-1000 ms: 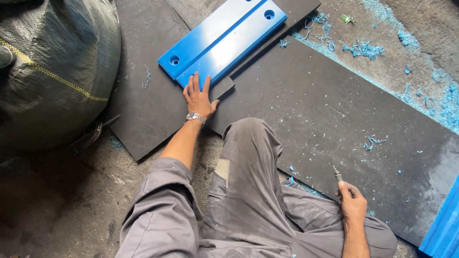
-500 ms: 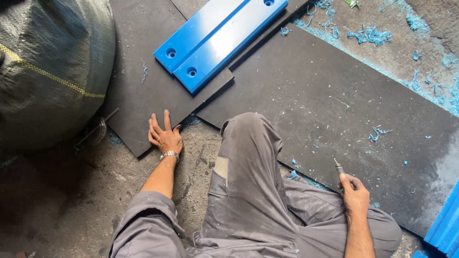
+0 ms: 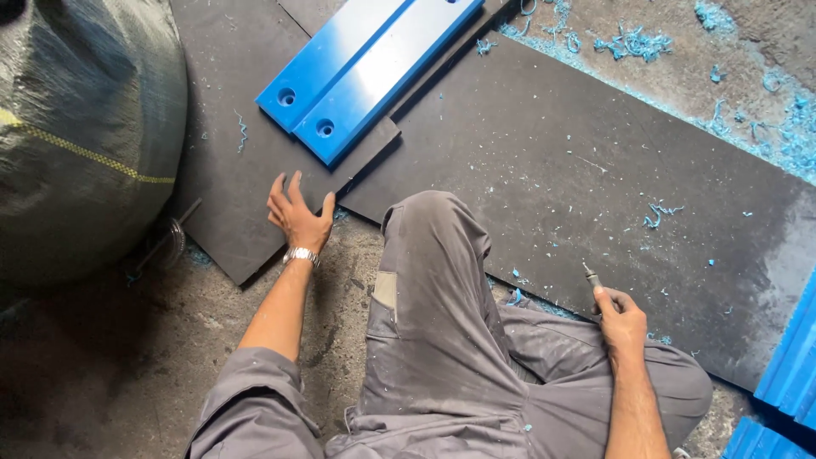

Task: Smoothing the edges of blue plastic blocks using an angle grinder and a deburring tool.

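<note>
My left hand (image 3: 297, 214) hovers with fingers spread over the near edge of a dark mat (image 3: 229, 144), a wristwatch on its wrist. It holds nothing. Just beyond it lies a long blue plastic slab (image 3: 365, 72) with a lengthwise groove and two round holes at its near end. My right hand (image 3: 619, 316) rests by my right thigh, closed around a small slim metal tool (image 3: 590, 275) whose tip points up and away. My grey-trousered legs (image 3: 450, 340) lie between the two hands.
A big dark woven sack (image 3: 81, 127) bulges at the left. A second large dark mat (image 3: 578, 178) stretches to the right. Blue plastic shavings (image 3: 765, 102) litter the concrete at top right. More blue slabs (image 3: 790, 374) stand at the right edge.
My left hand has drawn back from the near end of the blue slab towards me and now hovers over the mat's edge. My right hand has kept its hold on the tool.
</note>
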